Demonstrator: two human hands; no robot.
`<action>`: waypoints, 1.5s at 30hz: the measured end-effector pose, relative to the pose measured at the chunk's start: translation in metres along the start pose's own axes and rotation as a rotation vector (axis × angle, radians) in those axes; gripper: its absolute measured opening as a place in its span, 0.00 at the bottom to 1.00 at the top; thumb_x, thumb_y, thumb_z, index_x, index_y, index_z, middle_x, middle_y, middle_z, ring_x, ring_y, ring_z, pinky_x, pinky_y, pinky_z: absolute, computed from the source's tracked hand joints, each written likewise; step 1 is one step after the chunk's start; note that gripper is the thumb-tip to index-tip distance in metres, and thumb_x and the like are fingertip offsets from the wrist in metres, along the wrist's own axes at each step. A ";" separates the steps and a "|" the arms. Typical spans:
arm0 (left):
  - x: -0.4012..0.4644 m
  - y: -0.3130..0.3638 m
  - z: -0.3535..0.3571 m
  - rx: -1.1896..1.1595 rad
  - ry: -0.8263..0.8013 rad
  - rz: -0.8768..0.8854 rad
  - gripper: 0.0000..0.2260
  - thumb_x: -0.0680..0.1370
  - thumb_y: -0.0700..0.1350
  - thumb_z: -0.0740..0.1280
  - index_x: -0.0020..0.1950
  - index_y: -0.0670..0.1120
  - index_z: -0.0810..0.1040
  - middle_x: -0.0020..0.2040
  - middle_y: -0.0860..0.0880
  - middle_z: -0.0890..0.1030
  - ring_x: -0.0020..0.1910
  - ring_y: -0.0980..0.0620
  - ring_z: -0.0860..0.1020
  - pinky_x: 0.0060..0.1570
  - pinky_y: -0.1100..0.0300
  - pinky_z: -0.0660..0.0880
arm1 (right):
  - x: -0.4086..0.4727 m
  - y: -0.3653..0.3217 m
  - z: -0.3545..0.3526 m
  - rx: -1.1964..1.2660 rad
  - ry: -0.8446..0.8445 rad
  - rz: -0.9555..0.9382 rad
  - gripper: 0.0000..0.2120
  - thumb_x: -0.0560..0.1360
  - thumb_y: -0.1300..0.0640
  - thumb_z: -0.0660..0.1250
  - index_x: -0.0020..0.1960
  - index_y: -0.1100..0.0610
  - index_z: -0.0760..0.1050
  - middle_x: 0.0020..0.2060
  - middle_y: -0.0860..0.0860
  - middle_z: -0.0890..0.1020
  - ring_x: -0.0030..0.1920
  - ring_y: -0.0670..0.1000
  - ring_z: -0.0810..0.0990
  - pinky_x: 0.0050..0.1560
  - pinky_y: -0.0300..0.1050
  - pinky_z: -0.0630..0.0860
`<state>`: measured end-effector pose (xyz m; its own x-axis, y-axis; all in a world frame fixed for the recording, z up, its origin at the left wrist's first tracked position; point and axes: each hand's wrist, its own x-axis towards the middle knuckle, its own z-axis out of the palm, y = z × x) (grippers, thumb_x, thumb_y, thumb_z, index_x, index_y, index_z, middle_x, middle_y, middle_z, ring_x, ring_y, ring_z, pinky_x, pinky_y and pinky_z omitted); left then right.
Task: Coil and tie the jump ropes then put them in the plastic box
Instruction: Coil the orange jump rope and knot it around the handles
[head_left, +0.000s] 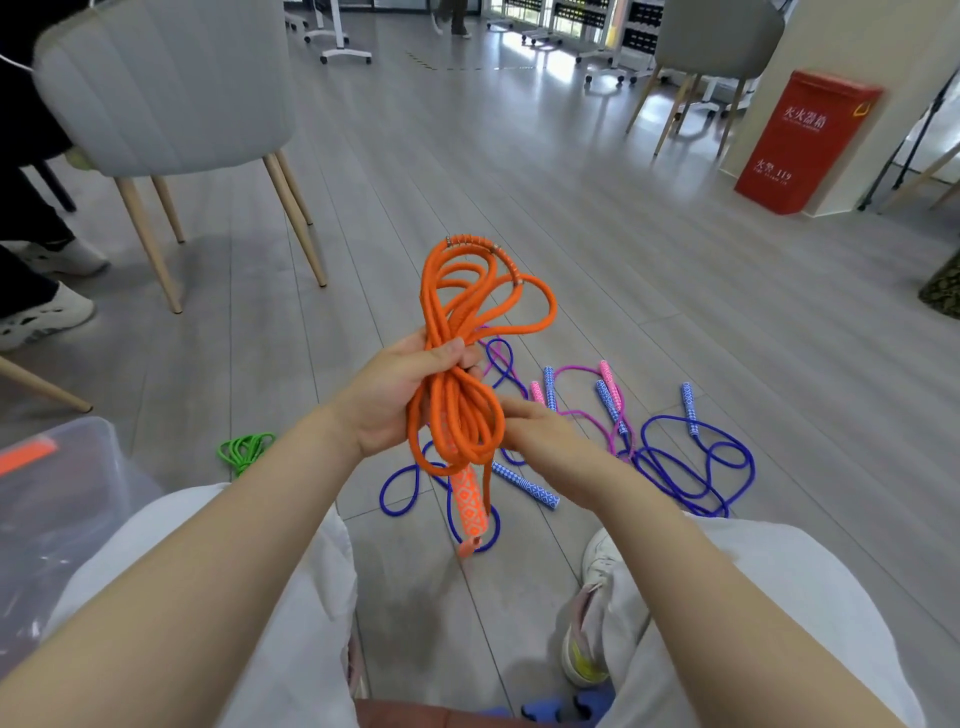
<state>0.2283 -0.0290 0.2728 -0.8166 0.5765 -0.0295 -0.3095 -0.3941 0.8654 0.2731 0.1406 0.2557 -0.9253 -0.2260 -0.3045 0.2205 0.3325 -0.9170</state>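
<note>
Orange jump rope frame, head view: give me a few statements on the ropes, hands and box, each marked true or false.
1. The left hand grips the coiled orange rope around its middle. True.
2. The right hand holds a blue handle. False: it touches the orange coil, fingers extended.
3. The orange rope already lies in the plastic box. False: it is held up over the floor, and the box stands off to the left.
4. Blue ropes and a pink rope lie loose on the floor. True.
5. The green rope hangs over the grey chair. False: it lies on the floor by the box.
</note>
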 end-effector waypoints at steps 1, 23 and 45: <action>-0.001 0.001 -0.002 -0.021 -0.011 0.005 0.04 0.80 0.40 0.60 0.55 0.44 0.71 0.40 0.48 0.73 0.42 0.51 0.76 0.56 0.50 0.75 | -0.003 -0.002 0.001 -0.013 -0.088 -0.015 0.12 0.78 0.63 0.61 0.55 0.54 0.80 0.49 0.47 0.84 0.49 0.39 0.80 0.50 0.30 0.73; -0.004 0.027 -0.043 0.212 0.645 0.230 0.06 0.81 0.37 0.61 0.47 0.46 0.73 0.38 0.46 0.76 0.33 0.52 0.78 0.34 0.60 0.79 | -0.010 0.019 -0.061 -0.308 0.221 -0.043 0.03 0.78 0.53 0.66 0.48 0.51 0.79 0.32 0.48 0.74 0.32 0.46 0.69 0.35 0.40 0.68; 0.004 -0.004 -0.045 1.437 0.529 -0.003 0.11 0.81 0.48 0.61 0.61 0.46 0.68 0.47 0.46 0.77 0.44 0.44 0.77 0.43 0.52 0.74 | -0.020 0.000 -0.035 -0.332 0.273 -0.383 0.04 0.77 0.53 0.68 0.47 0.46 0.81 0.29 0.44 0.76 0.29 0.42 0.70 0.33 0.35 0.67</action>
<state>0.2041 -0.0577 0.2469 -0.9877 0.1404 0.0681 0.1533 0.7907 0.5927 0.2810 0.1775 0.2713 -0.9759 -0.1567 0.1518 -0.2141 0.5531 -0.8051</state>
